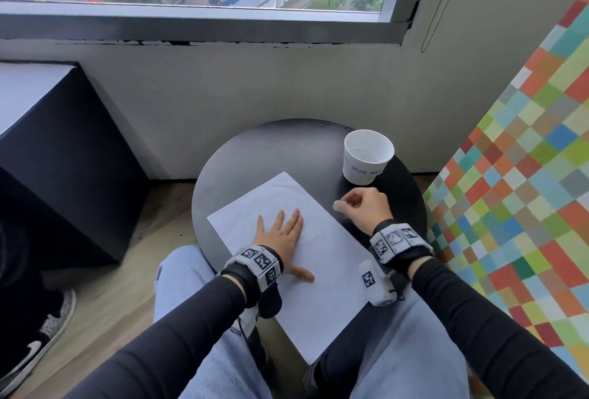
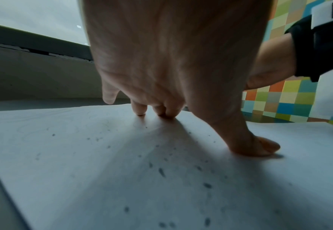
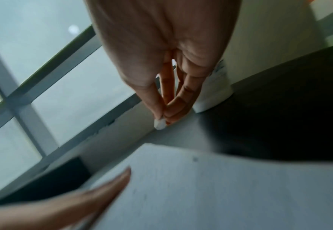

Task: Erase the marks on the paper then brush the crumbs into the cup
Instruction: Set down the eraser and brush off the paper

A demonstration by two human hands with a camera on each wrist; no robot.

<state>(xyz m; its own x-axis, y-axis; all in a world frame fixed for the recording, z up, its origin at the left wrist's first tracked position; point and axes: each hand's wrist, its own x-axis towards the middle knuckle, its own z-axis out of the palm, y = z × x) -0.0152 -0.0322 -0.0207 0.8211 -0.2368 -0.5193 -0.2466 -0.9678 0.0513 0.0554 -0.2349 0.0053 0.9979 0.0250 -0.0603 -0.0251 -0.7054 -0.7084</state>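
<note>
paper: thin sheet lying diagonally on the round table, near corner hanging past the 6 o'clock edge over the lap. Light and floppy, will slide or crease if rubbed unpinned. Hold by pressing flat, not by pinching.
left hand: palm down, fingers straight and spread, pressing the paper at mid-sheet. Holds nothing.
right hand: raised just off the paper's 3 o'clock edge, thumb and fingertips pinching an eraser.
eraser: small, white, rubbery; only its tip shows past the fingertips. Grippy, so probably best held short, close to the working end.
marks: faint pencil loops visible in the left wrist view, far side of the sheet.
crumbs: dark specks scattered under and near the left hand. Weightless, will likely smear under pressure; sweep lightly.
cup: white paper cup at 1 o'clock on the table, upright, clear of the paper. Light, tips easily; steady it or tilt the sheet toward its rim.
</note>
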